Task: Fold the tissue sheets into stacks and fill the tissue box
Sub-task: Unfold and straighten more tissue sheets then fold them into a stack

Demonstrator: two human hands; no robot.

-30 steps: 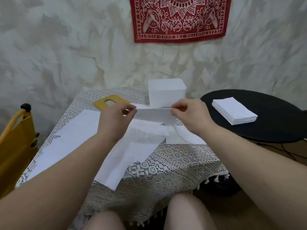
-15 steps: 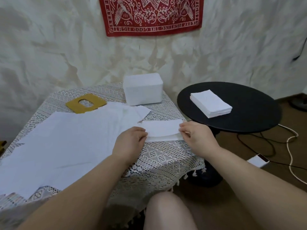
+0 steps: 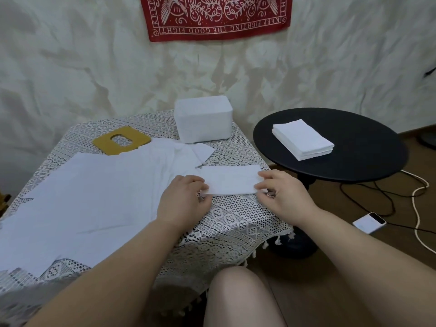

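**A:** Your left hand (image 3: 182,200) and right hand (image 3: 282,197) each pinch one short end of the folded tissue (image 3: 230,182). It lies on the lace cloth (image 3: 226,218), near the table's right edge. Is it square?

**B:** It looks close, though I can't tell whether the layers line up at the ends; your fingers cover both. Press the near long edge flat and run your fingertips outward from the middle, so the crease sets without dragging the paper. It is thin stuff and I judge it will skew if one hand pulls harder.

**A:** Then where does it go?

**B:** To the stack (image 3: 303,142) on the black round table (image 3: 368,171), far right. The way there looks open, but mind the cloth's fringe at the corner below your right wrist.

**A:** And on your left?

**B:** The loose sheets (image 3: 94,197) spread over most of the cloth, touching the folded one's left end. Lift straight up so you don't drag them. The white box (image 3: 204,120) stands at the far edge, its yellow lid (image 3: 121,140) lying left of it.
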